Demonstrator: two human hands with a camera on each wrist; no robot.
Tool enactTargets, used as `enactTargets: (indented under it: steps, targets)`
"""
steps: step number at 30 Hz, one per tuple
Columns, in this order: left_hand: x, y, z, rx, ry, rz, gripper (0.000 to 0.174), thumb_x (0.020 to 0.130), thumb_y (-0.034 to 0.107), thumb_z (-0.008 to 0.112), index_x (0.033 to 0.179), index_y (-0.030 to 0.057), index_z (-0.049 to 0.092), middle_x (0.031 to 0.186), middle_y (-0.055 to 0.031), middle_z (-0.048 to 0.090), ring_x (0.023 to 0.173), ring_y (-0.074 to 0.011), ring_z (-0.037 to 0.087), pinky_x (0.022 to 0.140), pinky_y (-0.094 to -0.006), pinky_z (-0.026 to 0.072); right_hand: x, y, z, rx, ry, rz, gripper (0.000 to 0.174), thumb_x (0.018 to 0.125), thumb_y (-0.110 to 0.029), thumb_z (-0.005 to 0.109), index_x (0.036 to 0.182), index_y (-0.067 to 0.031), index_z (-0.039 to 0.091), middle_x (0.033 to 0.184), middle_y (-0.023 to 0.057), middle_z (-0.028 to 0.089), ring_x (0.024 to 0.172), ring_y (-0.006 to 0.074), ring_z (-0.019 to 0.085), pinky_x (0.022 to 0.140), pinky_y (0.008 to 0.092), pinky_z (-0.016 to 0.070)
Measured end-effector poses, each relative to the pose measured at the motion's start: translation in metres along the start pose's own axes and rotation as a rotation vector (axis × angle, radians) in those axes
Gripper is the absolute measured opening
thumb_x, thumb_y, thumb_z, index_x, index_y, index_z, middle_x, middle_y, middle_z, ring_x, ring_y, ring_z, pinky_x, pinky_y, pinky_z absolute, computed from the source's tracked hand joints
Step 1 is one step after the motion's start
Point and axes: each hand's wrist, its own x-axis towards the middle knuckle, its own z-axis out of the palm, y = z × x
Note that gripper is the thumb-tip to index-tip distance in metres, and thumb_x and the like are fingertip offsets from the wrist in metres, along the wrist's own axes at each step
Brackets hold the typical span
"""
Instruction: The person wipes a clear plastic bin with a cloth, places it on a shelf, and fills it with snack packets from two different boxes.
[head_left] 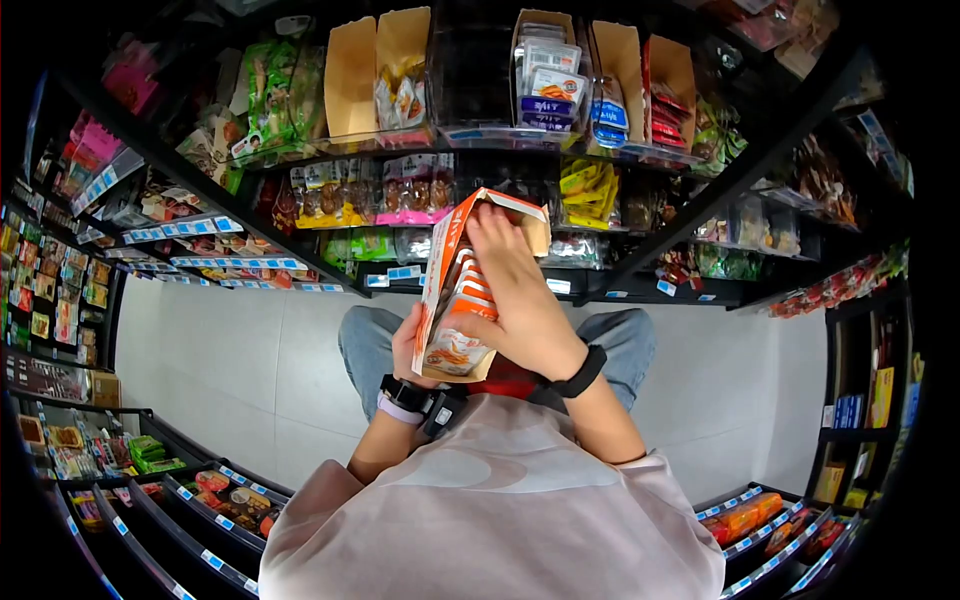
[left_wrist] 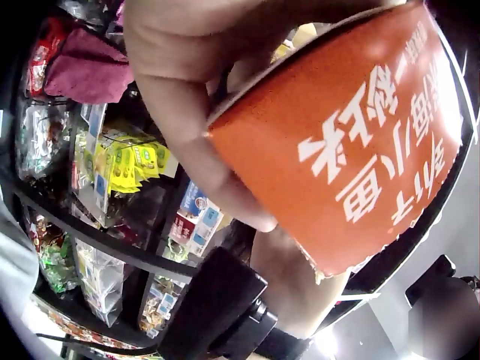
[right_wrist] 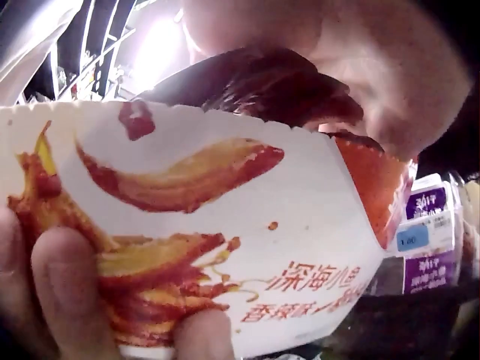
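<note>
My left hand (head_left: 405,345) grips an orange and white cardboard display box (head_left: 446,240) by its left side, tilted in front of my chest. Its fingers (right_wrist: 67,277) lie curled against the printed wall in the right wrist view. Orange-striped snack packets (head_left: 470,285) stand in a row inside. My right hand (head_left: 520,300) reaches into the open top, fingers extended toward the far end and thumb lying over the nearer packets. Its fingertips are partly hidden inside. A fish snack picture (right_wrist: 180,176) covers one box wall, and white lettering (left_wrist: 367,135) shows on another.
Ahead, a black shelf holds tan cardboard boxes (head_left: 352,80), purple-labelled packets (head_left: 548,100) and hanging yellow packets (head_left: 588,190). More stocked racks (head_left: 60,290) stand at both sides, with low bins (head_left: 215,510) behind. Grey tiled floor (head_left: 300,350) lies around my knees.
</note>
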Motion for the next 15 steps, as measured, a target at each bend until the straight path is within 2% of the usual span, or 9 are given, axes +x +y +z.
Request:
enactTargets:
  steps: [3,4,6,7,10,11,12,14,15]
  targets:
    - [0.001,-0.001,0.004,-0.016,0.047,0.066,0.048,0.093,0.036,0.033,0.129,0.0042,0.037,0.123,-0.0159,0.048,0.107,-0.0294,0.051,0.094,-0.0432,0.0392,-0.009,-0.009,0.003,-0.067,0.183,0.053,0.077,0.075,-0.035,0.063,0.129,0.0074,0.029,0.137,0.0283,0.023,0.13,0.0394,0.019,0.105,0.0468,0.0152]
    - [0.002,0.0,0.004,-0.016,0.044,0.073,0.048,0.093,0.036,0.033,0.129,0.0042,0.037,0.123,-0.0159,0.048,0.107,-0.0294,0.051,0.094,-0.0432,0.0392,-0.01,-0.014,0.006,-0.066,0.181,0.046,0.077,0.075,-0.035,0.063,0.129,0.0074,0.029,0.137,0.0283,0.023,0.13,0.0394,0.019,0.105,0.0468,0.0152]
    - [0.005,0.002,0.002,-0.051,-0.167,0.046,0.049,0.093,0.037,0.032,0.129,0.004,0.037,0.123,-0.0163,0.048,0.107,-0.0299,0.051,0.094,-0.0428,0.0393,-0.01,-0.021,0.012,-0.153,-0.016,0.006,0.076,0.075,-0.034,0.062,0.13,0.0077,0.028,0.138,0.0272,0.022,0.13,0.0394,0.017,0.105,0.0473,0.0138]
    - [0.008,0.002,0.003,-0.082,-0.244,0.05,0.05,0.093,0.038,0.031,0.13,0.004,0.035,0.125,-0.0162,0.047,0.109,-0.0303,0.05,0.094,-0.0428,0.0385,-0.008,-0.019,0.016,-0.176,-0.043,-0.011,0.08,0.075,-0.033,0.061,0.132,0.0074,0.023,0.14,0.0245,0.019,0.132,0.0367,0.014,0.106,0.0477,0.0119]
    - [0.008,-0.002,0.023,-0.088,-0.19,0.105,0.052,0.093,0.04,0.03,0.13,0.0048,0.034,0.126,-0.0157,0.045,0.112,-0.0301,0.048,0.095,-0.043,0.0367,-0.008,-0.025,0.009,-0.119,0.023,-0.001,0.081,0.074,-0.034,0.062,0.132,0.0074,0.023,0.139,0.0251,0.02,0.132,0.0371,0.015,0.105,0.0484,0.0124]
    - [0.01,-0.007,0.025,-0.171,-0.326,0.129,0.053,0.093,0.041,0.03,0.131,0.0054,0.033,0.128,-0.0151,0.044,0.114,-0.0298,0.046,0.097,-0.0433,0.0348,-0.008,-0.028,0.008,-0.107,0.05,-0.017,0.079,0.074,-0.034,0.062,0.131,0.0064,0.026,0.14,0.0228,0.022,0.132,0.0361,0.016,0.105,0.0485,0.0128]
    - [0.011,-0.007,0.027,-0.171,-0.328,0.131,0.053,0.093,0.041,0.03,0.131,0.0054,0.033,0.128,-0.0151,0.044,0.114,-0.0298,0.046,0.097,-0.0433,0.0348,-0.007,-0.027,0.01,-0.107,0.05,-0.02,0.079,0.074,-0.034,0.062,0.131,0.0064,0.026,0.14,0.0228,0.022,0.132,0.0361,0.016,0.105,0.0485,0.0128]
    - [0.01,-0.01,0.028,-0.131,-0.25,0.143,0.053,0.092,0.042,0.03,0.132,0.0054,0.033,0.128,-0.0145,0.044,0.115,-0.0299,0.045,0.098,-0.043,0.0339,-0.008,-0.023,0.014,-0.21,-0.078,-0.092,0.077,0.074,-0.034,0.062,0.131,0.0048,0.029,0.14,0.0195,0.022,0.132,0.0343,0.016,0.106,0.0479,0.0118]
    - [0.01,-0.012,0.027,-0.132,-0.25,0.142,0.053,0.092,0.042,0.03,0.132,0.0054,0.033,0.128,-0.0145,0.044,0.115,-0.0299,0.045,0.098,-0.043,0.0339,-0.009,-0.022,0.012,-0.121,-0.007,-0.093,0.066,0.075,-0.026,0.062,0.128,0.0029,0.036,0.137,0.0174,0.031,0.13,0.0345,0.023,0.105,0.0474,0.0167]
